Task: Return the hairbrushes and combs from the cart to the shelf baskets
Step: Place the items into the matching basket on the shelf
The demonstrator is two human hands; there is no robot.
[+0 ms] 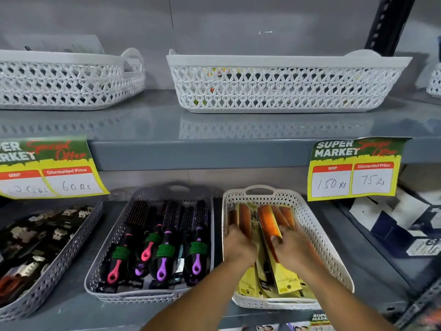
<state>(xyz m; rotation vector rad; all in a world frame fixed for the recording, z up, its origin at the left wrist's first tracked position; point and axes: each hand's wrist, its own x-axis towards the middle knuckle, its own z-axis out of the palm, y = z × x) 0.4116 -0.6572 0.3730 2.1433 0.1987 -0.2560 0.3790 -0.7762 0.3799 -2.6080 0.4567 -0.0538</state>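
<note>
Both arms reach forward from the bottom into the white basket (334, 254) on the lower shelf (71, 314). That basket is the landmark. Inside it lie the combs (267, 218), orange-brown, in yellow packs, laid lengthwise so they fit. The left hand (239, 244) rests on the combs at the basket's left side, probably to keep the pile flat. The right hand (294, 246) presses on the combs near the middle. Fingers curl down on the packs, but I cannot tell if either grip is closed around one. Just left of the white basket, a grey basket (100, 256) holds the hairbrushes (164, 237), handles pointing toward the camera.
</note>
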